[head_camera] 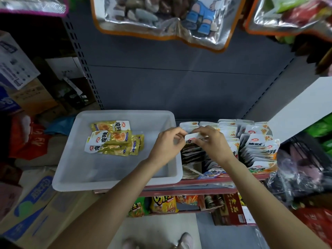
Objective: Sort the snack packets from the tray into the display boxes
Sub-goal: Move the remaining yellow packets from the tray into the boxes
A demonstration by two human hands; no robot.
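A translucent white tray (77,182) sits on the shelf at the left, with several yellow-green snack packets (113,139) lying in its far left part. To its right stand display boxes (255,155) packed with upright white packets. My left hand (167,146) and my right hand (213,142) meet over the leftmost box, just past the tray's right rim. Both pinch the top edge of a white packet (193,137) held upright above a row of dark packets (192,153).
The red shelf edge (197,182) runs below the tray and boxes. Cardboard boxes (30,203) stack at the left. Large snack bags (161,17) hang overhead. More snack bags (163,203) fill the lower shelf. A white panel (305,108) stands at the right.
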